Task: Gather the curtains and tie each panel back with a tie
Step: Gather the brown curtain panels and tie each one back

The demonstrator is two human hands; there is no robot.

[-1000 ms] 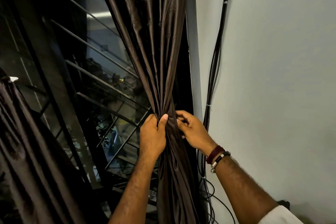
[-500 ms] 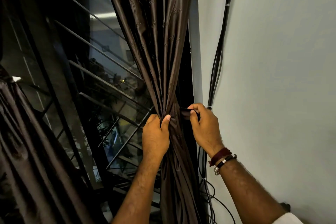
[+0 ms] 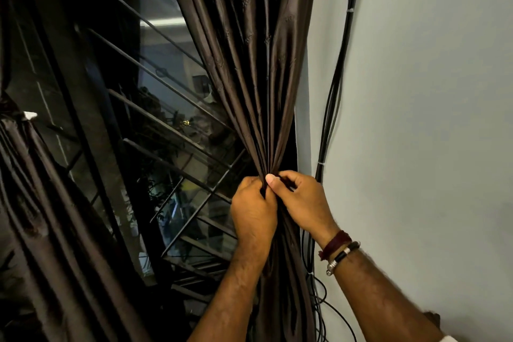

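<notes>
A dark brown satin curtain panel [image 3: 249, 64] hangs at the window's right side, gathered into a tight bunch at mid height. My left hand [image 3: 254, 211] grips the bunch from the left, fingers curled round the folds. My right hand [image 3: 301, 203] comes in from the right with its thumb pressed on the front of the bunch; a dark strip, likely the tie [image 3: 287, 182], shows under its fingers. A second brown panel [image 3: 50, 216] hangs at the lower left, with a small white tab [image 3: 30, 114] at its top.
Behind the curtain is a dark window [image 3: 166, 119] with slanted metal bars. A bundle of black cables [image 3: 333, 91] runs down the pale wall [image 3: 430, 119] just right of the curtain, looping loose near the bottom.
My right hand has moved left from the curtain's back edge onto the front of the bunch, its thumb now meeting my left hand. My left hand keeps its grip.
</notes>
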